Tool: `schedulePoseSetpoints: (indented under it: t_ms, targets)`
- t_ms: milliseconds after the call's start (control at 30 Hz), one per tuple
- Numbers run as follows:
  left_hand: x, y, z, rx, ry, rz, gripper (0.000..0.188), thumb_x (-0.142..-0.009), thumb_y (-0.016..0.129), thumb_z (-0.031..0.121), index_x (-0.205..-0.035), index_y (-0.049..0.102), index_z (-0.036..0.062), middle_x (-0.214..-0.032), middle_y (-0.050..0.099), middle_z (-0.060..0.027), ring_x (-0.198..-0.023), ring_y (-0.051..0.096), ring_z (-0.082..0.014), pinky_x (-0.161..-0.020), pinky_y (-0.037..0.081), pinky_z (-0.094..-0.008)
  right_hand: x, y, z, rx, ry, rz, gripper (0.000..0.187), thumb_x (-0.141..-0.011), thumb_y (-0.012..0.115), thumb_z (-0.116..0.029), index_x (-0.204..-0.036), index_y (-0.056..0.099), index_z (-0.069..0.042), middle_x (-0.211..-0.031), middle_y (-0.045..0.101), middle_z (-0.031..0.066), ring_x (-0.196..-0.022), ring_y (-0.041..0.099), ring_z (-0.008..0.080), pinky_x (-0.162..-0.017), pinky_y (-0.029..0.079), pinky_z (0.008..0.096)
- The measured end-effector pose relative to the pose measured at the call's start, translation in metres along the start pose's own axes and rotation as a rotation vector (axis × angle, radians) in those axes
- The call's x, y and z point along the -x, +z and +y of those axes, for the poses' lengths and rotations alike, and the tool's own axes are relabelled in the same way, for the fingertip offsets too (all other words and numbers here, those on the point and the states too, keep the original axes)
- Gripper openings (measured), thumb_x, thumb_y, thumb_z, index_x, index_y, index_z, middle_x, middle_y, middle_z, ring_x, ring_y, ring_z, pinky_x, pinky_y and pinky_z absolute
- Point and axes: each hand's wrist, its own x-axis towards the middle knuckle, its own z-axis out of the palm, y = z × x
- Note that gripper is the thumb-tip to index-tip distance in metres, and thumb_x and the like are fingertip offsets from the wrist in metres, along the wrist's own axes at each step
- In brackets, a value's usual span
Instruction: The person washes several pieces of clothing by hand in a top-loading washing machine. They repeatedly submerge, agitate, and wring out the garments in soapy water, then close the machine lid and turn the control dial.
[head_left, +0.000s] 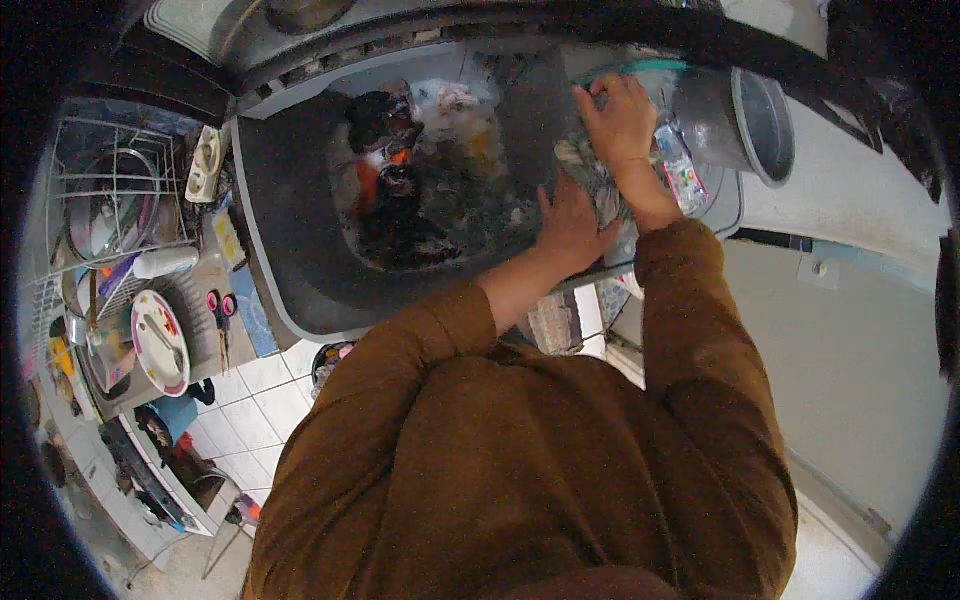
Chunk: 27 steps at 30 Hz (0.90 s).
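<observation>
Both my hands are over the right side of a large dark grey tub (290, 255), where a crumpled greyish-green cloth (578, 163) lies. My left hand (573, 232) rests with spread fingers against the cloth's near side. Farther back, my right hand (622, 118) has its fingers curled with the thumb toward them; what they close on is hidden. Beside the right wrist lies a white, blue and pink packet (682, 172). In the tub's left part, dark clothes (400, 215) with orange and white patches sit in cloudy water.
A grey bucket (768, 125) lies tilted at the tub's right end. To the left are a wire dish rack (115, 190), a power strip (204, 165), pink-handled scissors (222, 305) and a flowered plate (160, 340). White floor tiles (270, 410) show below.
</observation>
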Motion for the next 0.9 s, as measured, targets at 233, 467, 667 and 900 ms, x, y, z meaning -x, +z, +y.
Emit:
schedulePoseSetpoints:
  t_ms: [233, 467, 667, 900]
  targets:
    - [-0.003, 0.013, -0.018, -0.079, 0.104, 0.129, 0.096, -0.081, 0.045, 0.057, -0.130, 0.013, -0.0185, -0.141, 0.010, -0.0330, -0.134, 0.008, -0.0410, -0.102, 0.011, -0.0624, 0.088, -0.044, -0.008, -0.111, -0.082, -0.020, 0.016, -0.076, 0.063, -0.021, -0.075, 0.056, -0.007, -0.078, 0.058, 0.0132, -0.071, 0.055, 0.0337, -0.061, 0.042, 0.0430]
    - [0.007, -0.004, -0.005, 0.023, 0.049, 0.003, 0.092, -0.081, 0.046, 0.055, -0.133, 0.016, -0.0141, -0.142, 0.012, -0.0294, -0.134, 0.006, -0.0404, -0.103, 0.010, -0.0612, 0.011, 0.000, 0.003, -0.037, 0.134, -0.092, 0.018, -0.078, 0.061, -0.023, -0.082, 0.058, -0.006, -0.086, 0.059, 0.0141, -0.077, 0.056, 0.0335, -0.064, 0.043, 0.0416]
    - [0.006, 0.004, -0.013, 0.011, 0.077, 0.111, 0.093, -0.080, 0.048, 0.054, -0.131, 0.015, -0.0167, -0.140, 0.011, -0.0332, -0.134, 0.005, -0.0410, -0.103, 0.009, -0.0604, 0.091, -0.055, -0.004, -0.105, -0.104, -0.235, 0.015, -0.077, 0.062, -0.020, -0.083, 0.058, -0.006, -0.078, 0.058, 0.0114, -0.073, 0.055, 0.0311, -0.061, 0.042, 0.0404]
    - [-0.002, 0.005, -0.004, -0.004, 0.053, 0.081, 0.095, -0.081, 0.049, 0.053, -0.131, 0.011, -0.0174, -0.141, 0.007, -0.0335, -0.134, 0.005, -0.0413, -0.103, 0.010, -0.0606, -0.008, 0.002, 0.013, -0.073, 0.093, -0.036, 0.024, -0.076, 0.065, -0.030, -0.079, 0.057, -0.007, -0.079, 0.058, 0.0124, -0.075, 0.055, 0.0331, -0.065, 0.043, 0.0424]
